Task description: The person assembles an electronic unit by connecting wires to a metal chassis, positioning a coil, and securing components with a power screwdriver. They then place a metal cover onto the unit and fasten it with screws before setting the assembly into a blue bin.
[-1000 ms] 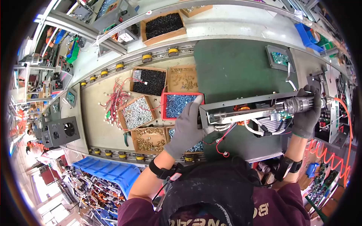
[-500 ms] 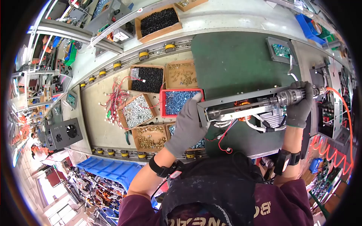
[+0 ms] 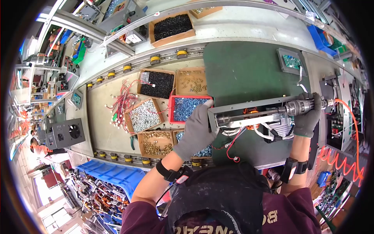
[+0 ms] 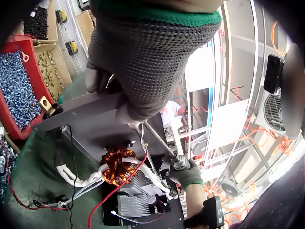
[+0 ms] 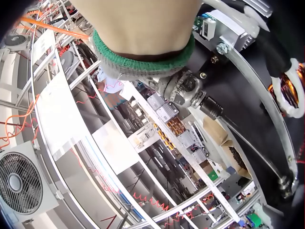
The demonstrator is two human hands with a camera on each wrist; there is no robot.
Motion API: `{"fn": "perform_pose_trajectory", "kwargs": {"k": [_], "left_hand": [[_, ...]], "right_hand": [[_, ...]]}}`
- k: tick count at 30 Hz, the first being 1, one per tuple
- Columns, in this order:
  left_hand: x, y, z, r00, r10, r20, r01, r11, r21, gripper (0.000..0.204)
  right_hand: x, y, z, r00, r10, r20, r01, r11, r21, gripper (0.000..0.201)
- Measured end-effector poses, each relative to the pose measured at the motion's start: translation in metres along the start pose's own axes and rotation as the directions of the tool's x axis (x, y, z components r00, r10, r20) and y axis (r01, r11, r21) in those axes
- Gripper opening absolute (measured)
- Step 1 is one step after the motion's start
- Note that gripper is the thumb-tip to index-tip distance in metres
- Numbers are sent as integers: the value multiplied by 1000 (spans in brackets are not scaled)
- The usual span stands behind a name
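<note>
A long dark-grey sheet-metal chassis (image 3: 243, 104) sits right of centre in the head view, slanting slightly up to the right above a green mat (image 3: 253, 70). Inside it are a copper-wound ring coil (image 4: 119, 164), thick white-sleeved cables (image 4: 81, 182) and a silver finned heatsink (image 4: 136, 200); a thin red wire (image 4: 114, 186) loops out below.

The gloved left hand (image 3: 194, 130) grips the chassis at its left end, thumb and fingers on either side of the metal. The gloved right hand (image 3: 307, 121) is wrapped round the metal body of a powered screwdriver (image 3: 298, 108) at the other end. The tool's long steel shaft (image 3: 249, 116) runs along the chassis to the end by the left hand; whether its tip touches metal I cannot tell. An orange hose (image 3: 357, 130) curves away from its rear at the right of the frame.

Just beside the left hand is a red plastic bin (image 3: 171, 111) of blue screws, with cardboard boxes of black, brass-coloured and silver parts around it. Farther left lies a tangle of red and white wires (image 3: 122, 102). At the upper right a grey tray (image 3: 283, 67) holds a green circuit board (image 3: 293, 61).
</note>
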State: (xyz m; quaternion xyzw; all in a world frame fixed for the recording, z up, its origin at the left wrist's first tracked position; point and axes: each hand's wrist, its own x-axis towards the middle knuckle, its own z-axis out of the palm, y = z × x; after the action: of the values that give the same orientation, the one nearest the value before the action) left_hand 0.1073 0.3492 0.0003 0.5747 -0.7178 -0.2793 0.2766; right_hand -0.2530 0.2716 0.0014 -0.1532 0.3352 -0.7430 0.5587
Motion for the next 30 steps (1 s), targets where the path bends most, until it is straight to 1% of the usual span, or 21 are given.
{"fn": "perform_pose_trajectory", "kwargs": {"k": [2, 4, 6, 7, 8, 10, 12, 13, 14, 15, 16, 17, 18, 20, 21, 23, 24, 27, 28, 29, 30], "left_hand": [[-2, 0, 0, 1000, 10, -11, -10, 1000, 1, 74], [-1, 0, 0, 999, 31, -27, -31, 1000, -1, 72], [-3, 3, 1, 999, -3, -45, 5, 999, 47, 65], [-10, -17, 19, 993, 80, -85, -67, 986, 152, 60], [-12, -14, 18, 991, 76, -109, -61, 989, 133, 56], [-10, -10, 14, 990, 63, -129, -50, 993, 105, 55], [-12, -2, 1, 999, 1, -38, 1, 999, 54, 61], [-12, 0, -1, 1000, -9, -15, 9, 1000, -7, 62], [-10, 3, -4, 999, 10, -41, -10, 1000, -10, 62], [-10, 7, -7, 1000, -24, -19, 24, 1000, -12, 62], [-12, 9, -8, 998, -64, 7, 64, 998, -13, 61], [-12, 7, -7, 998, -62, -1, 62, 998, -10, 62], [-11, 7, -7, 998, -65, -9, 65, 998, -11, 62], [-10, 9, -9, 996, -85, 18, 85, 996, 16, 63], [-10, 8, -9, 995, -95, 34, 95, 995, 24, 64], [-9, 7, -6, 994, -105, 30, 104, 994, 27, 66], [-10, 6, -4, 995, -99, 29, 98, 995, 27, 67], [-7, 0, 3, 995, -99, 25, 97, 992, 81, 68], [-7, -4, 3, 997, -68, 24, 66, 996, 67, 68], [-2, -1, -3, 995, -80, 65, 73, 993, 92, 64], [3, 1, -10, 990, -94, 104, 81, 990, 120, 61]], "right_hand": [[-1, -8, 14, 998, 9, 66, -10, 1000, 30, 16], [-4, -29, 76, 999, 27, 19, -26, 996, -86, 21], [7, -55, 137, 991, -99, 84, 115, 970, -213, 28], [19, -67, 162, 967, -105, 234, 161, 958, -237, 29], [31, -83, 192, 908, -127, 399, 240, 939, -246, 30], [34, -80, 276, 804, -294, 516, 516, 776, -363, 30], [39, -70, 347, 718, -329, 614, 654, 619, -434, 34], [36, -60, 381, 706, -369, 605, 673, 617, -409, 30], [53, -51, 408, 651, -412, 637, 733, 560, -387, 27], [75, -44, 428, 619, -429, 658, 775, 472, -421, 32], [92, -31, 448, 526, -535, 661, 850, 348, -395, 36], [105, -24, 467, 470, -527, 708, 872, 156, -463, 39], [116, -13, 479, 442, -522, 730, 881, 100, -462, 39], [121, 2, 494, 452, -476, 755, 832, -81, -549, 39], [122, 8, 496, 456, -469, 756, 833, -74, -548, 39], [125, 19, 484, 503, -395, 769, 649, -415, -637, 45], [124, 20, 471, 472, -355, 807, 647, -482, -591, 53], [110, 4, 433, 372, -224, 901, 674, -602, -428, 58], [100, -16, 418, 339, -98, 936, 772, -539, -336, 57], [17, -43, 410, 407, 53, 912, 857, -369, -361, 52], [27, -69, 387, 312, 166, 936, 931, -251, -266, 59]]}}
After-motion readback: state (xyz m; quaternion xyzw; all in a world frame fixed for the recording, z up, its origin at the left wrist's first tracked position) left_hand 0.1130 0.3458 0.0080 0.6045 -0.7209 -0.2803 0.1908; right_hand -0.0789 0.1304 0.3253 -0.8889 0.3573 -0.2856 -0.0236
